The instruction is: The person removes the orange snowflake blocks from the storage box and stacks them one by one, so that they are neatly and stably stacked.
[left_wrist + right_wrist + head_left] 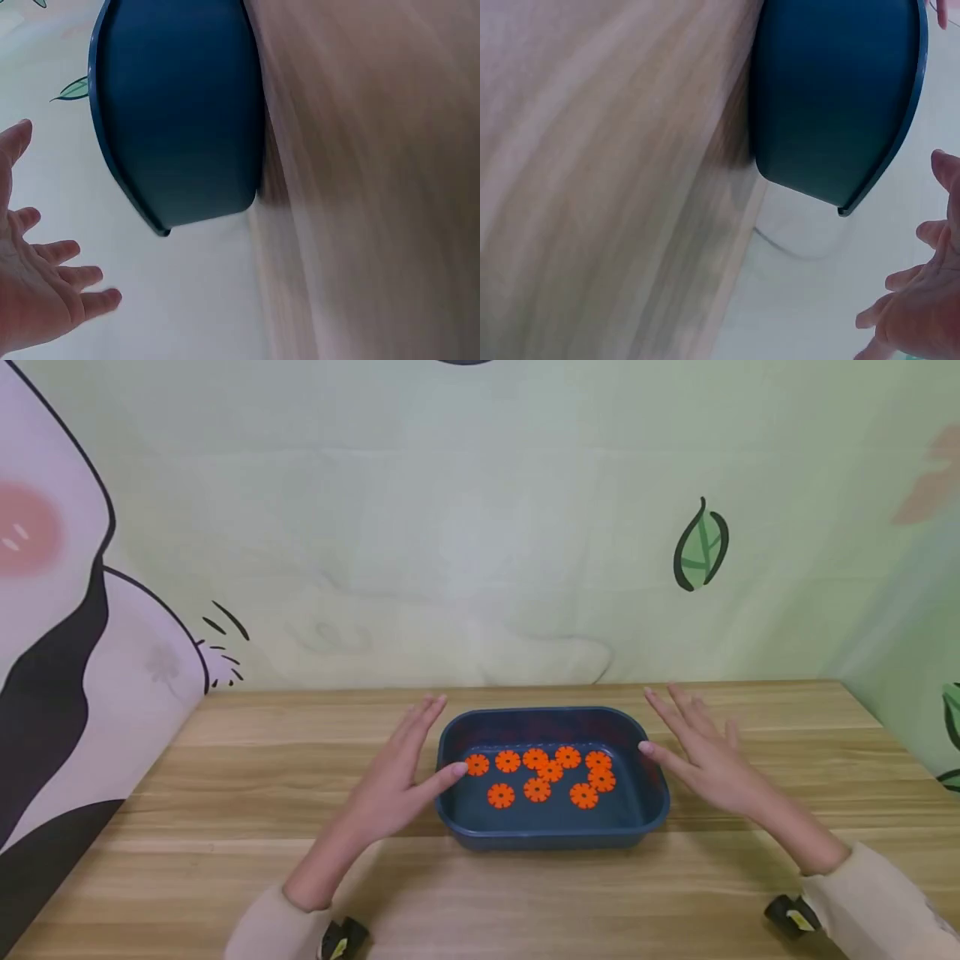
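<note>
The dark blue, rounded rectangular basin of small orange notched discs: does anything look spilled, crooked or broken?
Nothing stands out. The blue basin sits flat on the light brown wood-grain table, with no visible damage. The visible orange discs lie inside it; some appear to touch or overlap, which looks ordinary for loose pieces.

Holds left hand and right hand well apart, roughly level with each other. Shows fingers loosely extended, parted; angles thumbs inward toward the gap between hands. Slants forearms inward behind both hands.
</note>
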`<state>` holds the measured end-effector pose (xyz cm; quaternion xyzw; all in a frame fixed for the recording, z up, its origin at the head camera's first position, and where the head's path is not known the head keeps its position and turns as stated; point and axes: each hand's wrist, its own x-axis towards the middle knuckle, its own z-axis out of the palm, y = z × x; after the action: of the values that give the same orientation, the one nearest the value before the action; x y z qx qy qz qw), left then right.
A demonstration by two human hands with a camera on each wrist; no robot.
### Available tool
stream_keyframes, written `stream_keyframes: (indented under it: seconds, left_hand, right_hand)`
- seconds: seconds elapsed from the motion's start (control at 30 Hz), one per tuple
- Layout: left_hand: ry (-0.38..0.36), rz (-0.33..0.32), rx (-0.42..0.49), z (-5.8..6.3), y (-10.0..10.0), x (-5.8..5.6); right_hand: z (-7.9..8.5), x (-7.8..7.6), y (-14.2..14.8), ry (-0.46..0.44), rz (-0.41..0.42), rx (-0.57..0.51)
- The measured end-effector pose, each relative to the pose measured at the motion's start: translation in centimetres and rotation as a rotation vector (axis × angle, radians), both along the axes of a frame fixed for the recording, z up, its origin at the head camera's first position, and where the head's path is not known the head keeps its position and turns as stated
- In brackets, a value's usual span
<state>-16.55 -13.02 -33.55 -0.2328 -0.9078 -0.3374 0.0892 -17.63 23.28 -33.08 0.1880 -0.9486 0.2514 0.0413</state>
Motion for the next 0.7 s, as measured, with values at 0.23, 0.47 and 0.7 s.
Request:
stream_keyframes:
  seconds: [0.23, 0.47, 0.7]
  left_hand:
    - [-0.051, -0.047, 0.167, -0.6, 1.0, -0.5]
    - [-0.118, -0.083, 0.213, -1.0, 1.9, -1.0]
    - [-0.181, -0.143, 0.175, -1.0, 3.0, -1.7]
  right_hand:
    - [-0.7, -0.5, 0.1, -0.08, 0.032, -0.119]
    - [-1.2, -0.9, 0.1, -0.16, 0.041, -0.212]
    - [-1.7, -1.3, 0.3, -0.268, 0.104, -0.369]
